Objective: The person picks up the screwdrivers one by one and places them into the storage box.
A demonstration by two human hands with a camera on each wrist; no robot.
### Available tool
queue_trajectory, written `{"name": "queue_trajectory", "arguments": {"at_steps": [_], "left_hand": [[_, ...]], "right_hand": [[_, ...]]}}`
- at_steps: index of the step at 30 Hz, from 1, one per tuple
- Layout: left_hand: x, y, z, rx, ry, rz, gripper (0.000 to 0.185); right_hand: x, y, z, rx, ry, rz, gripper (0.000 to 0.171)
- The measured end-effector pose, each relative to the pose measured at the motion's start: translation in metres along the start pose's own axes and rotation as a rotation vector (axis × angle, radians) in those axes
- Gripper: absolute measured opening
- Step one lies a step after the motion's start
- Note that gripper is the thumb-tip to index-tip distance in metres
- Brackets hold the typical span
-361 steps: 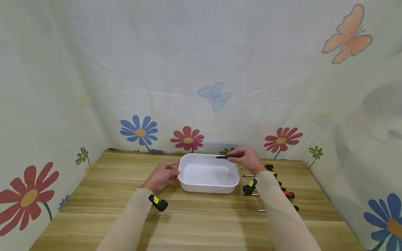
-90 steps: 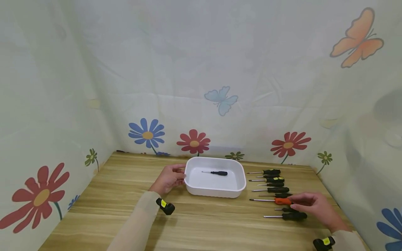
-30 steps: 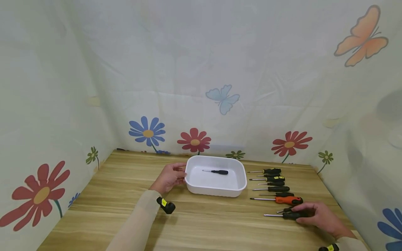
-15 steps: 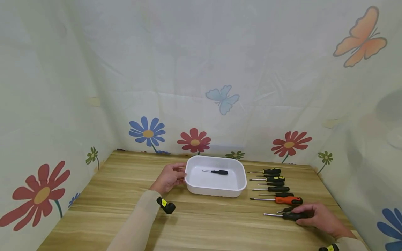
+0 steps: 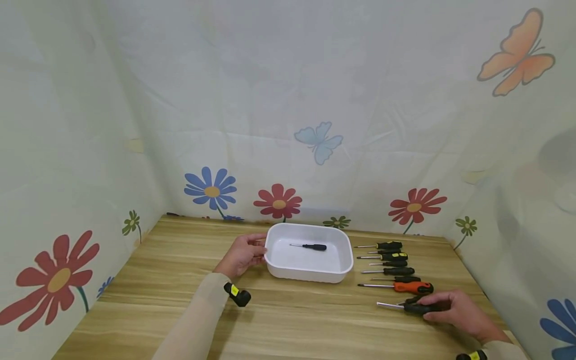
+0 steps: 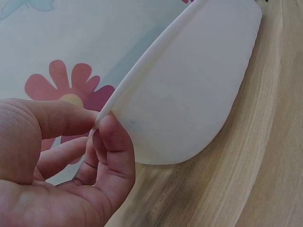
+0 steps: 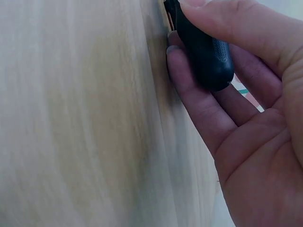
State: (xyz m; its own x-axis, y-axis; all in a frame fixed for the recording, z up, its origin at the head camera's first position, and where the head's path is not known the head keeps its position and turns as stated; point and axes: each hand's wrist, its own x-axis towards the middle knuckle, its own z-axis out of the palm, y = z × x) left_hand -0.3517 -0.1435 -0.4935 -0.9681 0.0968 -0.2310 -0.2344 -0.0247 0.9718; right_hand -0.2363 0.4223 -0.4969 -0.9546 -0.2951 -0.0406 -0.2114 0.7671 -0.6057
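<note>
My left hand [image 5: 240, 256] pinches the left rim of a white rectangular tub [image 5: 310, 276]; the left wrist view has thumb and finger closed on that rim [image 6: 137, 71]. Inside the tub lies a small black-handled screwdriver [image 5: 315, 247]. At the front right, my right hand [image 5: 459, 312] grips the black handle of a screwdriver [image 5: 416, 308] with a thick silver shaft pointing left. In the right wrist view the handle [image 7: 208, 61] sits between thumb and fingers, close over the wood. A short dark screwdriver [image 5: 411, 300] lies just behind it, partly hidden.
Right of the tub several screwdrivers lie in a column, shafts to the left, among them an orange-handled screwdriver [image 5: 411, 287] and a yellow-and-black one [image 5: 393, 256]. The wooden table [image 5: 288, 325] meets flower-printed cloth walls [image 5: 252, 150] at the back and sides.
My right hand has gone from over the tub, past the orange handle, to the nearest screwdriver and now grips it, its shaft slightly raised. The small screwdriver came to lie in the tub. Left hand stays.
</note>
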Motion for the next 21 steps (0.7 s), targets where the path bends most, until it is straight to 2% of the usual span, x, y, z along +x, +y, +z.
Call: {"name": "queue_trajectory", "arguments": {"at_steps": [11, 15, 18, 21], "left_hand": [[0.000, 0.000, 0.001, -0.001, -0.007, 0.001, 0.049], [0.000, 0.000, 0.001, 0.000, -0.002, 0.001, 0.049], [0.000, 0.000, 0.001, -0.002, -0.001, -0.004, 0.049], [-0.001, 0.000, 0.001, -0.006, -0.004, 0.000, 0.049]], "right_hand": [[0.004, -0.015, -0.002, 0.076, 0.019, 0.114, 0.042], [0.007, -0.022, -0.003, 0.059, 0.042, 0.158, 0.043], [0.010, -0.026, -0.005, 0.053, 0.064, 0.130, 0.043], [0.013, -0.029, -0.006, 0.108, 0.072, 0.045, 0.042]]}}
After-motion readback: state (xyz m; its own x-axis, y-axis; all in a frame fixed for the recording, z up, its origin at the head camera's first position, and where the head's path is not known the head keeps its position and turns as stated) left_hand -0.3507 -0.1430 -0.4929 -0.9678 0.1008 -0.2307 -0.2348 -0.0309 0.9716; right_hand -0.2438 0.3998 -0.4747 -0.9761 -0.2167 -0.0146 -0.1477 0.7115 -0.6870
